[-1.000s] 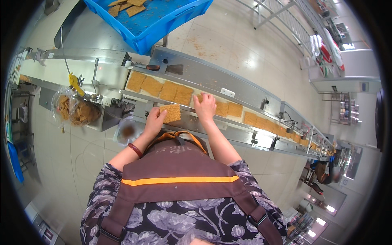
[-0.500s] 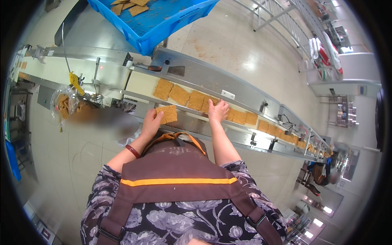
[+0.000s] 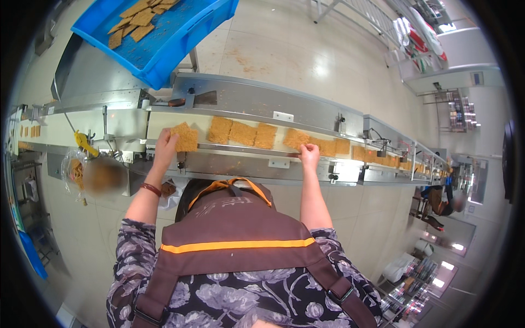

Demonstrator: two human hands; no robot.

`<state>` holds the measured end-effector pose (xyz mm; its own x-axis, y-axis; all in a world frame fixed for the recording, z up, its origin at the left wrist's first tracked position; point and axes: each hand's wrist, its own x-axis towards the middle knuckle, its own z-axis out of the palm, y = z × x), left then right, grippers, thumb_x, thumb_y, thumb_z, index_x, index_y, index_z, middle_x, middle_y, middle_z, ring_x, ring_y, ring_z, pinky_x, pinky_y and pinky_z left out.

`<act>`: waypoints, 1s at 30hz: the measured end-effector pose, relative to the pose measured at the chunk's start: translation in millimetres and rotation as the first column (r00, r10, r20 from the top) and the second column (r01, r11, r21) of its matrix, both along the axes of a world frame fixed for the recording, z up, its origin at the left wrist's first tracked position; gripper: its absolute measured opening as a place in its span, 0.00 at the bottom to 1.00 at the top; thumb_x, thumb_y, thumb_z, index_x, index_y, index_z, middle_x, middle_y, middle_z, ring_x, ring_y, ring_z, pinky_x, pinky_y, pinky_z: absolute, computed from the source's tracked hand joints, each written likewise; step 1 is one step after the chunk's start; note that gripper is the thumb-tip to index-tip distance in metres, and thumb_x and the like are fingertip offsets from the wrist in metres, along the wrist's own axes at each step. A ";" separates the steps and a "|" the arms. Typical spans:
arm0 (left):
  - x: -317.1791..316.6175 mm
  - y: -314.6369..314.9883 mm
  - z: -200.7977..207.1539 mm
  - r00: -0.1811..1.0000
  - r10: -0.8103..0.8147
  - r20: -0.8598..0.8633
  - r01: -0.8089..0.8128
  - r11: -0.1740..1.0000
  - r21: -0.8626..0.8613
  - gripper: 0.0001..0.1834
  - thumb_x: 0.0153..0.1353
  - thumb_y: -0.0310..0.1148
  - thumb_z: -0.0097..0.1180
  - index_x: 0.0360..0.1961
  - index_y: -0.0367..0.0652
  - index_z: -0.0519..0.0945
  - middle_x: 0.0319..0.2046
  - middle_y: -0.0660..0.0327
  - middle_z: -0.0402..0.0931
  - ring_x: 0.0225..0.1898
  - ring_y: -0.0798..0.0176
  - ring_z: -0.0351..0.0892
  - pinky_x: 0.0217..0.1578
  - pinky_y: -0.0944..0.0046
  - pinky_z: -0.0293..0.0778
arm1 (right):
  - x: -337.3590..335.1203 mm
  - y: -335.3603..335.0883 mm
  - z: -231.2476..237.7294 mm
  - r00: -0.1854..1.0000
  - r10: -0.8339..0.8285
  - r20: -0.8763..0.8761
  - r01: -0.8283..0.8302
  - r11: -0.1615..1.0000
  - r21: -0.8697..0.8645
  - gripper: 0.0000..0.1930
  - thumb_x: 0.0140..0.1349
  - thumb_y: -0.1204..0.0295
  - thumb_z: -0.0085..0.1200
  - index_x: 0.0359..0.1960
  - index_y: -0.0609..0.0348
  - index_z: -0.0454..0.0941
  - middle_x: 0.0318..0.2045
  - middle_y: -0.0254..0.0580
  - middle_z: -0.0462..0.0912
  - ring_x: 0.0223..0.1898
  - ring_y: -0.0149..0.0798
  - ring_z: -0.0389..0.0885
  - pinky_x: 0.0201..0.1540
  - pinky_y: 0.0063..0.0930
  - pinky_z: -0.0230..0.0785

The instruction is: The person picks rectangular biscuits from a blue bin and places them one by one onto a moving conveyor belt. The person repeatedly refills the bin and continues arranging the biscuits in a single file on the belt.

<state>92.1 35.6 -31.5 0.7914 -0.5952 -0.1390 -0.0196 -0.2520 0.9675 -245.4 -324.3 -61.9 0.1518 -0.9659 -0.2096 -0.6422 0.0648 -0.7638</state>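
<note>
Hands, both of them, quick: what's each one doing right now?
Left hand: closed, holding a brown square.
Right hand: at the edge of another square; can't tell if it's gripping.

Metal railing (image 3: 327,12), tiled floor (image 3: 262,60), distant person (image 3: 438,202)

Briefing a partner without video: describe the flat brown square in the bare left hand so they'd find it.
Find the long cream conveyor belt with grey metal sides. Left of centre, a bare left hand grips the flat brown square, set apart from neighbouring squares by that grip and a gap.
</note>
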 end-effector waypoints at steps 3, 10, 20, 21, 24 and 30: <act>23.8 -17.1 -7.2 0.985 -0.166 0.047 0.160 0.982 0.103 0.12 0.61 0.31 0.50 0.39 0.31 0.78 0.38 0.58 0.74 0.43 0.64 0.74 0.46 0.68 0.68 | 16.4 13.1 14.2 0.882 0.172 -0.438 -0.342 0.874 -0.344 0.16 0.51 0.62 0.63 0.37 0.59 0.77 0.41 0.50 0.75 0.44 0.51 0.75 0.50 0.42 0.69; 36.6 -49.1 -9.1 0.927 -0.163 -0.338 0.202 0.976 0.081 0.15 0.60 0.37 0.52 0.38 0.35 0.80 0.32 0.65 0.77 0.36 0.70 0.72 0.41 0.69 0.67 | 66.6 21.9 12.4 0.884 0.128 -0.450 -0.280 0.916 -0.288 0.27 0.48 0.58 0.67 0.45 0.59 0.72 0.45 0.49 0.71 0.49 0.52 0.72 0.51 0.45 0.67; 63.2 0.1 -6.5 0.972 0.064 -0.227 0.039 0.907 0.419 0.21 0.64 0.47 0.51 0.45 0.39 0.78 0.29 0.67 0.74 0.30 0.75 0.72 0.25 0.73 0.68 | -27.1 -41.7 10.1 0.964 -0.215 0.157 0.177 0.958 0.224 0.16 0.58 0.69 0.59 0.45 0.63 0.72 0.42 0.46 0.78 0.39 0.38 0.80 0.30 0.31 0.81; 61.9 0.0 -5.8 0.980 0.047 -0.193 0.052 0.878 0.476 0.21 0.64 0.48 0.50 0.45 0.39 0.78 0.28 0.67 0.74 0.30 0.74 0.72 0.24 0.72 0.68 | -40.1 -47.4 2.7 0.930 -0.293 0.223 0.231 0.935 0.268 0.15 0.58 0.70 0.59 0.43 0.63 0.73 0.44 0.48 0.76 0.37 0.39 0.80 0.33 0.32 0.79; 60.3 -20.8 -12.6 0.971 -0.083 -0.225 0.190 0.839 0.510 0.22 0.63 0.47 0.53 0.47 0.37 0.76 0.30 0.63 0.76 0.28 0.70 0.76 0.23 0.71 0.71 | -61.5 -52.1 3.7 0.955 0.042 -0.294 -0.139 0.938 -0.319 0.15 0.56 0.69 0.61 0.43 0.60 0.75 0.42 0.47 0.75 0.41 0.44 0.77 0.42 0.36 0.74; -3.7 -93.5 -27.3 0.976 -0.179 -0.121 0.211 0.914 0.347 0.21 0.59 0.37 0.60 0.49 0.35 0.72 0.28 0.59 0.78 0.24 0.66 0.77 0.21 0.67 0.71 | 32.8 -15.4 27.9 0.777 0.205 -0.596 -0.518 0.747 -0.418 0.18 0.53 0.53 0.61 0.37 0.54 0.80 0.44 0.38 0.74 0.47 0.43 0.71 0.46 0.45 0.66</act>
<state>88.4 -57.8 -58.8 0.6405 -0.6352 -0.4316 -0.0250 -0.5789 0.8150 -212.6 -339.7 -34.0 0.5426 -0.8228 0.1693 -0.8066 -0.5666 -0.1685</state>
